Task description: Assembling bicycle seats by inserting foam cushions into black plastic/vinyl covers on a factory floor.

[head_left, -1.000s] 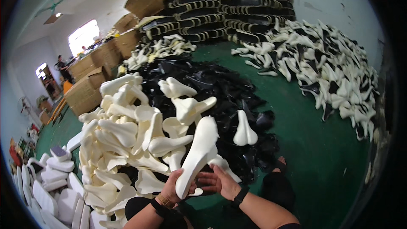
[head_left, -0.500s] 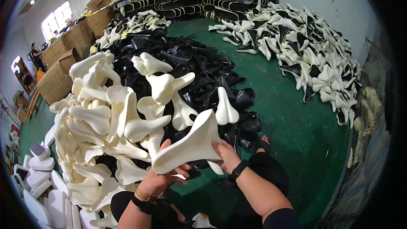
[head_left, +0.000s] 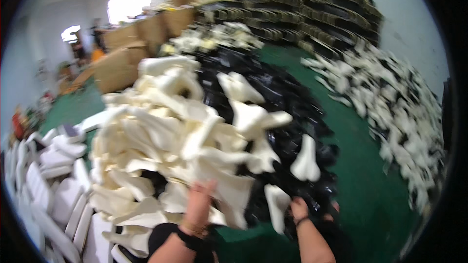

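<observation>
My left hand point(head_left: 199, 202) grips a cream foam bicycle saddle pad point(head_left: 228, 187) in front of the heap of similar pads point(head_left: 146, 136). Its outline is smeared by motion. Low on the right, my right hand point(head_left: 299, 209) reaches to the near edge of a pile of glossy black saddle shells point(head_left: 278, 90). Motion smears its fingers, so what they hold, if anything, is unclear. Just left of that hand a narrow white saddle pad point(head_left: 278, 207) lies tilted. Another pad point(head_left: 306, 160) rests on the black shells farther back.
White foam blocks point(head_left: 68, 197) are stacked at the lower left. Along the right wall runs a long heap of white and black saddle pieces point(head_left: 390, 107). Cardboard boxes point(head_left: 117, 68) and tall dark stacks point(head_left: 278, 9) stand at the back. Green floor point(head_left: 360, 180) runs between the heaps.
The view has swung left. My right hand has let go of the pad both hands held and moved right to the black shells. My left hand has carried the pad toward the cream heap.
</observation>
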The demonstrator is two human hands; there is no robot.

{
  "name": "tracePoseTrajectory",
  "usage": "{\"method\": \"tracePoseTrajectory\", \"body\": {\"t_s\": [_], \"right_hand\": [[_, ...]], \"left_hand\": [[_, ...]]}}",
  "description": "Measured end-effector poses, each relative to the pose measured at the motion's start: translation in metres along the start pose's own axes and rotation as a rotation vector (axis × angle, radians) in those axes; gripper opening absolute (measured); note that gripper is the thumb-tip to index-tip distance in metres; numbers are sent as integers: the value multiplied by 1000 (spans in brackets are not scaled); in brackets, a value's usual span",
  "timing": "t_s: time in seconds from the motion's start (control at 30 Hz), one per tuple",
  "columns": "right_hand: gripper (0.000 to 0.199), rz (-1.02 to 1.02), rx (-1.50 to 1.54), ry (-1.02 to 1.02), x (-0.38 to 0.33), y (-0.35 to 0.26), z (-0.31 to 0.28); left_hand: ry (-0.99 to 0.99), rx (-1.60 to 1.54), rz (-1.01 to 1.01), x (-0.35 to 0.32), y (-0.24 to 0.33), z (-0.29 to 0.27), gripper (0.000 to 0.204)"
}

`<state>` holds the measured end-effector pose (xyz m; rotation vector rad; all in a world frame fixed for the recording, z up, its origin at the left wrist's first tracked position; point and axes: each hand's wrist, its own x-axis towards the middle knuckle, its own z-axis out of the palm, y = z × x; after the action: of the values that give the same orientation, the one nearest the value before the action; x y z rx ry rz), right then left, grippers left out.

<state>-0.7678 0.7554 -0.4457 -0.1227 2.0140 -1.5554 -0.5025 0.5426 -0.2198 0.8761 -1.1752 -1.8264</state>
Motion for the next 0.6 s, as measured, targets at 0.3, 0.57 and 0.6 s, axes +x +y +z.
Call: {"method": "tracePoseTrajectory", "body": {"t_s": [0.3, 0.57, 0.6], "right_hand": [[53, 167, -277, -89, -27, 146, 10], [30, 260, -39, -338, -13, 107, 24], [18, 334, 60, -385, -21, 81, 35]], "left_hand": [[-259, 132, -172, -3, -8, 33, 56], [-266, 223, -192, 2, -14, 44, 53], [-243, 225, -186, 1, -14, 40, 53]]}}
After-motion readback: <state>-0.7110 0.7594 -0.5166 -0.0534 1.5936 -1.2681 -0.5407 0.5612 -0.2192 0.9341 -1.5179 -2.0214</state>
